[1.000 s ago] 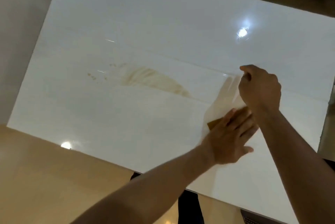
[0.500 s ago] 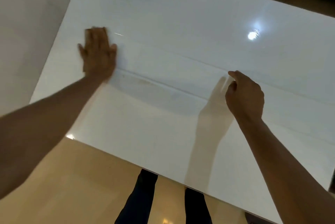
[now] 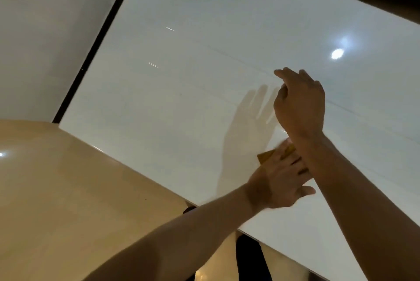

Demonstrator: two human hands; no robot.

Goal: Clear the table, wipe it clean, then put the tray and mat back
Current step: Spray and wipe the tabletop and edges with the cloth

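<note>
Nearest the camera: glossy tan floor (image 3: 68,201), lower left, with one small light reflection at the far left edge. Dark trouser legs (image 3: 248,258) visible below the near edge of the desk.

Left forearm reaching up and to the right from the lower left corner. Left hand (image 3: 279,180) palm down, flat on the desk (image 3: 170,110) close to its near edge. Grip of the left hand: fingers extended and close together, pressing a small brownish-yellow cloth (image 3: 266,156) onto the surface. Only one corner and a narrow strip of the cloth exposed beyond the fingers; exposed corner pointing to the left. Long axis of the cloth: cannot tell, most of it hidden under the hand. Motion blur around the fingers.

Right forearm entering from the lower right, crossing just beyond the left hand's fingertips. Right hand (image 3: 300,103) further in on the desk, fingers loosely curled, empty, index finger extended toward the upper left. Contact with the surface: cannot tell. Hand shadow cast on the desk immediately to its left.

Desk top: white, glossy, rectangular, bare apart from the cloth and hands. Faint line running diagonally across it. Bright round light reflection (image 3: 337,53) toward the far right; two short streaks of glare toward the far left.

Beyond: dark edge along the left side of the desk, pale wall (image 3: 45,30) to the left, dark band past the far edge.
</note>
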